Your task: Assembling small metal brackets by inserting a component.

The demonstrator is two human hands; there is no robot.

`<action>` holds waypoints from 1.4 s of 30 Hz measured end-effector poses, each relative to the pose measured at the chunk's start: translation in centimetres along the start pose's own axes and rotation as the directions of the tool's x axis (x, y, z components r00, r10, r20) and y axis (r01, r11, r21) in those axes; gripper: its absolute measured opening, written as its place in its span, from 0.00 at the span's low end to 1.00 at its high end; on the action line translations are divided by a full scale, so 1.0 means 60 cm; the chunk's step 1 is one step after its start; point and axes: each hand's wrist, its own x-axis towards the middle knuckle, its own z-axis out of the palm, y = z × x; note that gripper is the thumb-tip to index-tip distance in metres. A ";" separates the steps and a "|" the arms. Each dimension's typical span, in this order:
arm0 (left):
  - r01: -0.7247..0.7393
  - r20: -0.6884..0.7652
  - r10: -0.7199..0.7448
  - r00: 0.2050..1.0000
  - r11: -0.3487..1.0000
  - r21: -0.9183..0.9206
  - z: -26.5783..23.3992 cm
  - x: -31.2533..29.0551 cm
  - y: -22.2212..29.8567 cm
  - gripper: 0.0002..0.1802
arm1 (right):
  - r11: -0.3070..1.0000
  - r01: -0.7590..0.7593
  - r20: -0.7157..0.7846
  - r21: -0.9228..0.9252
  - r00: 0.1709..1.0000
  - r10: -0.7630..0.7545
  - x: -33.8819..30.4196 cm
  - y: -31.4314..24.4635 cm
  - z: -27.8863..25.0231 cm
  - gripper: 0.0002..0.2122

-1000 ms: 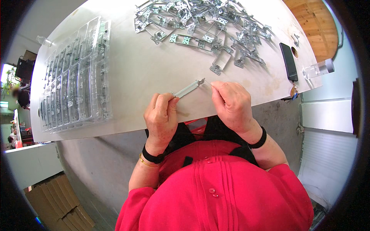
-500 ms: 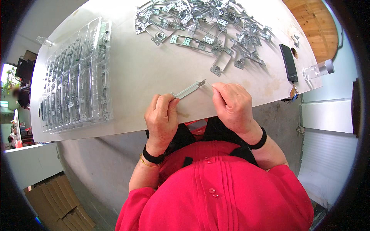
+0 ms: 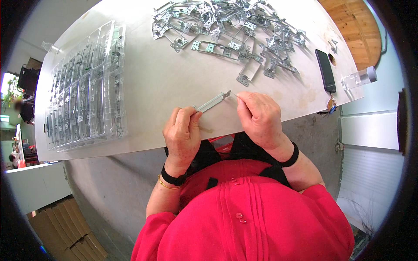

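Observation:
A narrow silver metal bracket (image 3: 212, 102) slants up to the right, just above the near part of the table. Its lower left end is pinched between the thumb and fingers of my left hand (image 3: 180, 132). At its upper right end sits a small bent metal tip. My right hand (image 3: 261, 119) is closed in a pinch on a thin metal pin (image 3: 234, 93), which points at that tip. Whether the pin touches the bracket is too small to tell. Beyond my hands, a heap of similar metal brackets (image 3: 248, 54) is spread over the far side of the table.
Clear plastic trays (image 3: 125, 108) filled with small metal parts stand at the left of the white table (image 3: 152, 82). On the right lie a black phone (image 3: 325, 71), a clear bottle with a grey cap (image 3: 359, 78) and keys (image 3: 332, 106). Folded cardboard (image 3: 65, 226) rests low at left.
My right hand has shifted slightly left and up, bringing the pin nearer the bracket's tip. My left hand and the bracket have barely moved.

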 end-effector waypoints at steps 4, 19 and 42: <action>0.005 0.007 -0.005 1.000 1.000 0.003 -0.001 -0.001 0.000 0.07 | 1.000 0.001 -0.016 0.012 1.000 -0.001 0.001 -0.001 0.001 0.06; -0.005 0.000 0.005 1.000 1.000 0.001 -0.002 0.002 0.003 0.07 | 0.986 -0.087 -0.001 0.140 0.996 0.088 0.000 -0.005 0.002 0.06; 0.019 0.004 -0.019 1.000 1.000 0.000 -0.001 -0.001 0.001 0.07 | 0.980 -0.133 0.037 0.147 0.991 0.129 0.000 -0.011 -0.009 0.04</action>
